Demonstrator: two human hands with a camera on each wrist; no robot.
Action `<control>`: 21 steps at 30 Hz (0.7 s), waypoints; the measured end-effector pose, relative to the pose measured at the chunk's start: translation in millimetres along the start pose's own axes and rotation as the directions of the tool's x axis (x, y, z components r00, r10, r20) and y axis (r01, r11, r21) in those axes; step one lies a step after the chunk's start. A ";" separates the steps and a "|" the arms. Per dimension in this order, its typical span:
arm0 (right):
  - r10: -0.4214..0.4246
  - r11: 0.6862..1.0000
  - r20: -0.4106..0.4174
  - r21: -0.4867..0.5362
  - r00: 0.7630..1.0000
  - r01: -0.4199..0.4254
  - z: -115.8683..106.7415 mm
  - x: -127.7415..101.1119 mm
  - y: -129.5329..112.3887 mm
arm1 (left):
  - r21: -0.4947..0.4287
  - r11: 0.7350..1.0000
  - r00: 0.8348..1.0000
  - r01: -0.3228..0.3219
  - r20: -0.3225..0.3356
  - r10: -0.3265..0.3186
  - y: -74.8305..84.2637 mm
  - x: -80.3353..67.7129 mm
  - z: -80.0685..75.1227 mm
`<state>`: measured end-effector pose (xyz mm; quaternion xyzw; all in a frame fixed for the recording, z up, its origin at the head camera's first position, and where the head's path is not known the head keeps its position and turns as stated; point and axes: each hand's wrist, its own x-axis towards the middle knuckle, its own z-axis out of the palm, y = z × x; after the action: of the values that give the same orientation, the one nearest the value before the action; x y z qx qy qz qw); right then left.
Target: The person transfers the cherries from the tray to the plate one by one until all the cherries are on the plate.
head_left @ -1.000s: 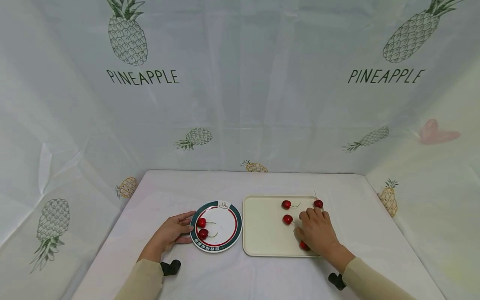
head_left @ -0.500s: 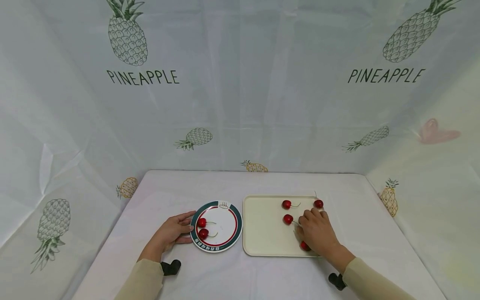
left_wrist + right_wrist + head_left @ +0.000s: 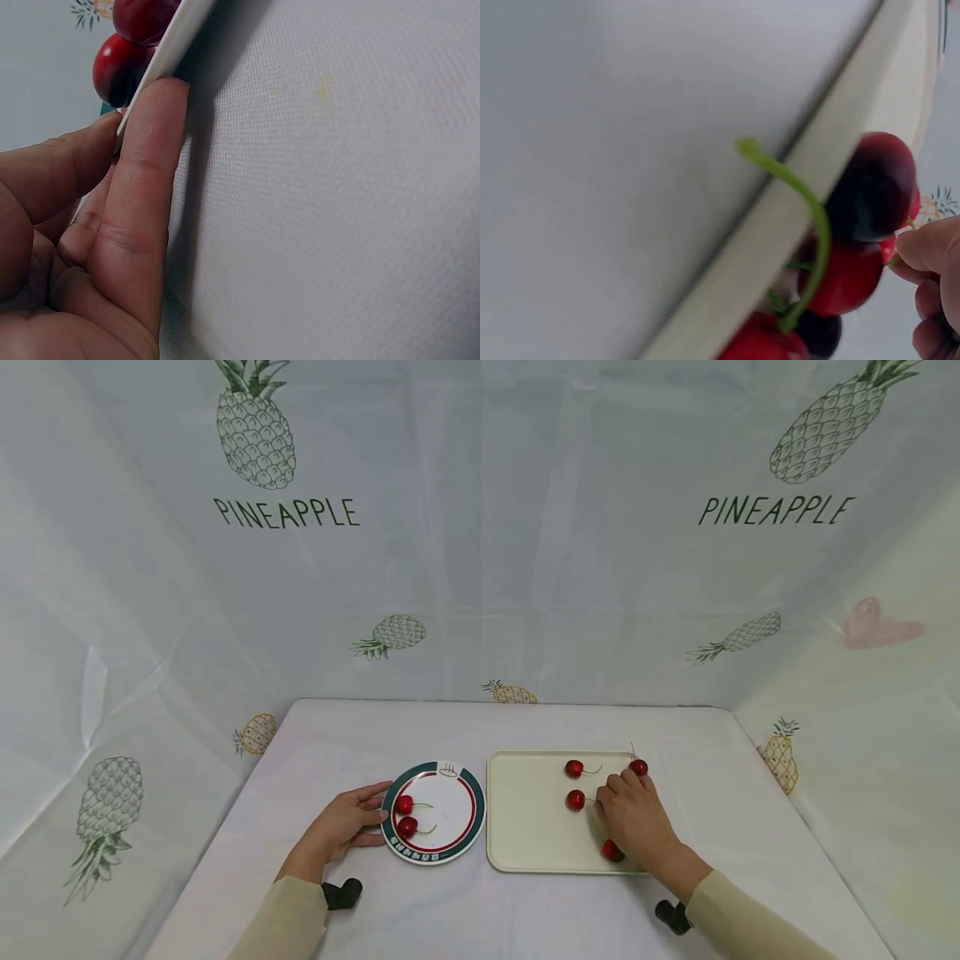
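A round plate [image 3: 472,814] with a green and red rim holds two red cherries [image 3: 405,805]. My left hand [image 3: 347,823] lies flat on the cloth with straight fingers against the plate's left rim [image 3: 169,52]. A cream tray [image 3: 525,827] right of the plate carries several cherries. My right hand [image 3: 630,817] is curled over the tray's right half, its fingertips pinching the stem of the middle cherry [image 3: 575,799]. Another cherry [image 3: 612,851] peeks out beside that hand. The right wrist view shows cherries [image 3: 874,187] with a green stem [image 3: 810,217] behind the tray's edge [image 3: 780,225].
A white cloth covers the table [image 3: 525,727], and pineapple-print sheets wall it in at the back and both sides. Two more cherries [image 3: 573,768] [image 3: 639,767] lie at the tray's far side. Black wrist mounts [image 3: 341,893] sit by both sleeves.
My right hand has drawn its fingers slightly left and inward toward the middle cherry's stem. The left hand, plate and cherries have stayed put.
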<state>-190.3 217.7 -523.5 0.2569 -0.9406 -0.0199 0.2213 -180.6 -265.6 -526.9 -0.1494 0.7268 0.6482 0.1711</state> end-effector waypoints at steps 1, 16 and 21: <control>-0.003 1.000 -0.005 0.001 1.000 0.003 -0.9 1.4 0.4 | -0.003 1.000 1.000 0.002 -0.002 -0.002 0.1 0.0 -0.3; -0.129 0.991 -0.095 -0.031 0.987 0.127 -4.9 15.2 0.5 | 0.006 1.000 1.000 0.001 -0.026 -0.001 -1.1 -2.9 0.9; -0.174 0.985 -0.158 -0.042 0.972 0.170 -6.8 25.5 -4.9 | 0.004 1.000 1.000 -0.003 -0.026 0.003 -1.2 -2.1 1.0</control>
<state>-204.8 201.4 -507.7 0.3350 -0.8934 -0.0312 0.2977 -178.1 -264.7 -527.1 -0.1563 0.7306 0.6449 0.1609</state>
